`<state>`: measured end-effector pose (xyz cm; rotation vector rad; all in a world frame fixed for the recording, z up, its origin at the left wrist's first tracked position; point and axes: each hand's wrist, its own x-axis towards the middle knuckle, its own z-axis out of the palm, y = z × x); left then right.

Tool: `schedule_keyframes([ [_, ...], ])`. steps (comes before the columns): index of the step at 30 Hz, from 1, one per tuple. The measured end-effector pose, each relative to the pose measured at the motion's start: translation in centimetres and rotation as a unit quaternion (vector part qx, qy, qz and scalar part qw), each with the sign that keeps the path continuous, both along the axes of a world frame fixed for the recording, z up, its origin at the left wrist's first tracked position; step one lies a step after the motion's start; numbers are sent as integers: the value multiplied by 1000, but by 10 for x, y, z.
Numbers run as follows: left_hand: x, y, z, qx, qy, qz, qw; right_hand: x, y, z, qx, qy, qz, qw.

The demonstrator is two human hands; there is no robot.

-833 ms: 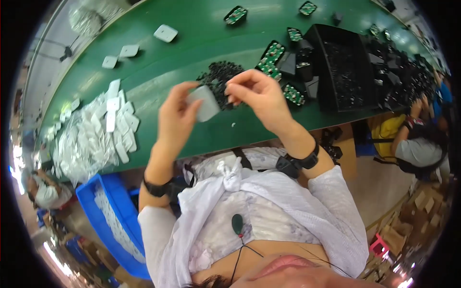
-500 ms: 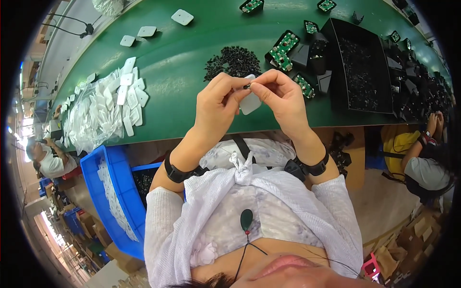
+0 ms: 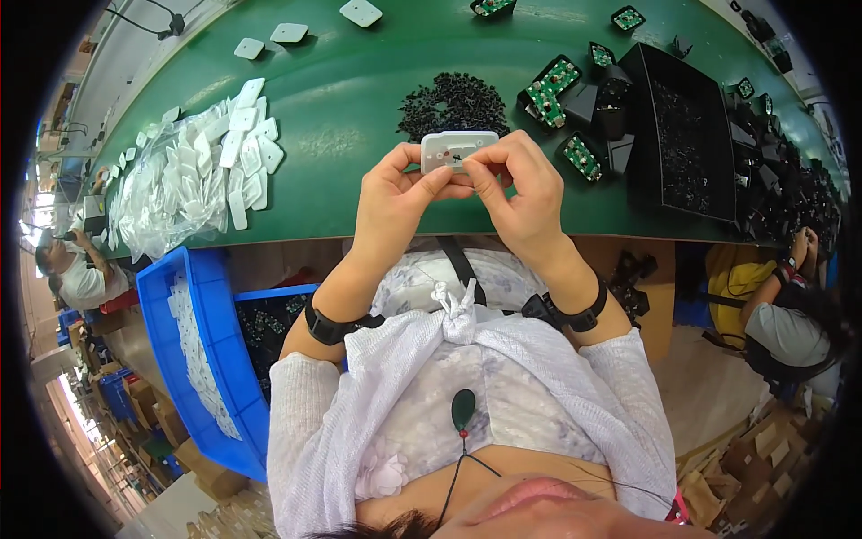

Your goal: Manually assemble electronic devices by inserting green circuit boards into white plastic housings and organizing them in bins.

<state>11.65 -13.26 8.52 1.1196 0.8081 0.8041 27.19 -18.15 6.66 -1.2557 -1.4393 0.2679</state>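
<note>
Viewed from my remote post, a pale grey cover (image 3: 433,144) is held up over the near part of the green table (image 3: 332,193), just short of a pile of small black parts (image 3: 453,99); the left hand (image 3: 393,193) grips the cover by its left side, thumb in front; the right hand (image 3: 523,190) has its thumb and fingertips drawn together beside a small dark piece (image 3: 457,158) on the cover's face, though I cannot tell whether they pinch it or only press; I judge the chief hazard to be that piece skewing or springing off, caused by its smallness and an off-centre push; should the left grip slacken, the cover could tip under that pressure; a dropped piece might, I think, be lost among the similar-looking dark parts in the pile.
</note>
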Motion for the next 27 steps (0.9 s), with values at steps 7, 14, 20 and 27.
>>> schedule_keyframes([
  [7, -9, -2, -13, 69, -73, 47, 994, -26, 11, -4, -50, 54, 9, 997],
  [14, -23, 13, -21, 309, 48, 86, 946, -48, 27, -23, -39, 124, 62, 990],
  [20, -17, 34, -8, 65, -63, 28, 995, -22, 35, -12, 1, 43, -42, 998],
  [27, -6, 55, -14, 26, -52, -86, 995, 5, 40, 15, -222, 157, 47, 961],
])
